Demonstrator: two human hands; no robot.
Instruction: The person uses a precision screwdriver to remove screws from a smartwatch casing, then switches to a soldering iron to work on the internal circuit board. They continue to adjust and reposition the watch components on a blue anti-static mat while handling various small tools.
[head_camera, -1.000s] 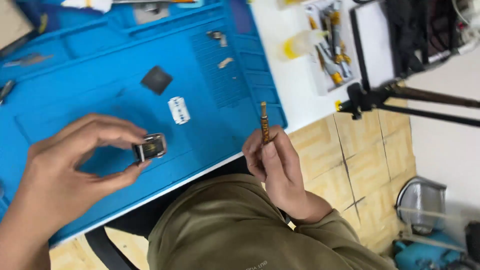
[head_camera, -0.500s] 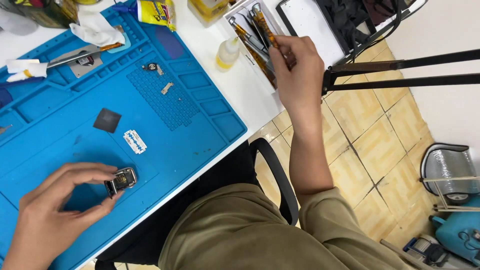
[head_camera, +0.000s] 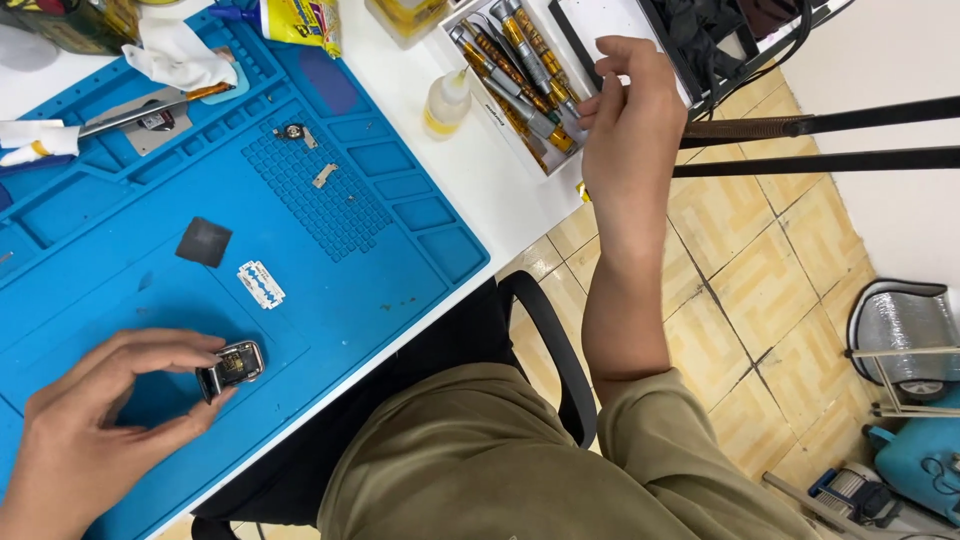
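My left hand (head_camera: 95, 420) pinches a small dark metal device (head_camera: 231, 367) between thumb and fingers, resting on the blue work mat (head_camera: 330, 270). My right hand (head_camera: 625, 120) reaches up to a white tray of screwdrivers (head_camera: 515, 55) with gold and grey handles, its fingertips touching the handles at the tray's lower right. I cannot make out whether it grips one. A razor blade (head_camera: 262, 284) and a dark square pad (head_camera: 204, 241) lie on the mat above the left hand.
A small bottle of yellowish liquid (head_camera: 446, 103) stands beside the tray. Small metal parts (head_camera: 305, 150), tweezers (head_camera: 135, 112) and crumpled tissue (head_camera: 178, 55) lie at the mat's top. A black tripod leg (head_camera: 820, 140) crosses on the right; a chair edge (head_camera: 560, 350) and tiled floor lie below.
The right hand carried a screwdriver from near my lap up to the tray and now rests at the handles there. The view shifted. The left hand still holds the device.
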